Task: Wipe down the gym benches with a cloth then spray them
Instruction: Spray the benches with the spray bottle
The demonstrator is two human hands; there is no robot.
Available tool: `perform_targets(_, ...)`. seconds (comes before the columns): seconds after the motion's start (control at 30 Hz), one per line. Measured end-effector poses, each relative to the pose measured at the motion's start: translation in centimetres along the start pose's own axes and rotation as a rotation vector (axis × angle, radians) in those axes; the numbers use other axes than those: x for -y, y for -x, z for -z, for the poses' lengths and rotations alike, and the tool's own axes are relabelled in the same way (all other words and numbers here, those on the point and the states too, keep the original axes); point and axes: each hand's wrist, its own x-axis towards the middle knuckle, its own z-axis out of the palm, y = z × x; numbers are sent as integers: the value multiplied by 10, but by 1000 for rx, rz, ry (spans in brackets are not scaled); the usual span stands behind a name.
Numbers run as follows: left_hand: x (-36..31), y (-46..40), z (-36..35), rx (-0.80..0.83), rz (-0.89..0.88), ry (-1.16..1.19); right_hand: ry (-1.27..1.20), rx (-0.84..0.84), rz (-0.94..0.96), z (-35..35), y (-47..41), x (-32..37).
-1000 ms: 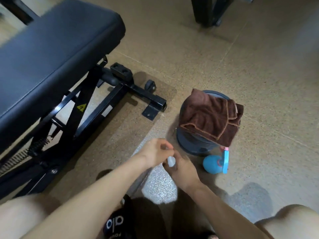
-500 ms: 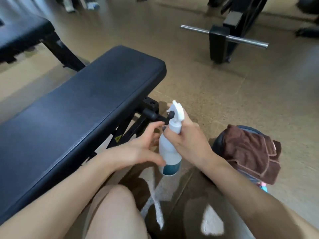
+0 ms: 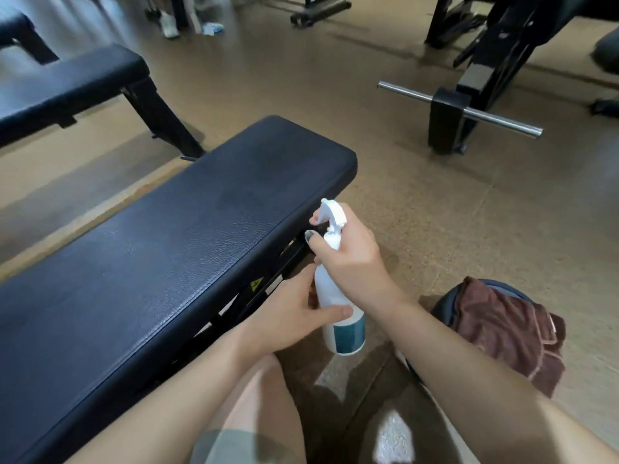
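Note:
A black padded gym bench runs from the lower left to the middle. Beside its right edge I hold a white spray bottle with a teal label, upright. My right hand grips its neck under the white trigger head, a finger by the trigger. My left hand clasps the bottle's body lower down, thumb across the front. A brown cloth lies draped over a dark round bucket on the floor at the right.
A second black bench stands at the upper left. A black machine frame with a steel bar is at the upper right. My bare knee is at the bottom. Brown speckled floor lies between.
The view has lifted from the floor to the bench top. The bottle has come up off the floor beside the bench, and my left hand has closed around its body.

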Motion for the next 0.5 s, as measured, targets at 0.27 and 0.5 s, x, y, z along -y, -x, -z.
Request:
perform_targets(0.27, 11, 39, 73, -728, -401, -1310, 114, 14, -41, -11, 13, -4)
perform_targets(0.5, 50, 50, 88, -766, -380, -1672, 199, 113, -59, -26, 18, 5)
